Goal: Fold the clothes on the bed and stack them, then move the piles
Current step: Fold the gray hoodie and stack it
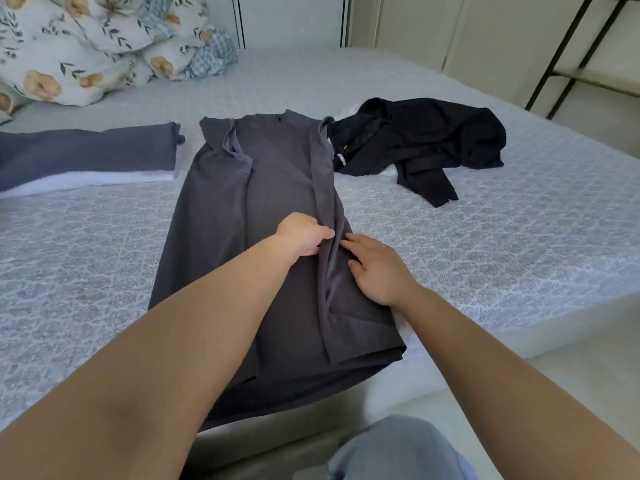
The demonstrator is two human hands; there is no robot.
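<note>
On the bed [519, 237], mid-fold, lay a grey shirt [263, 202]; the left hand [303, 235] pinched its folded edge, the right hand [375, 268] pressed flat. A stack [86, 157] sat left; black clothes [422, 140], far right, awaited folding.

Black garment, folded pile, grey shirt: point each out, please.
black garment [426, 140], head view, its crumpled middle
folded pile [86, 154], head view, dark top layer
grey shirt [221, 216], head view, its flat left half

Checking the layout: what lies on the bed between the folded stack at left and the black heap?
In the head view, the grey shirt lies between the folded stack and black heap.
</note>
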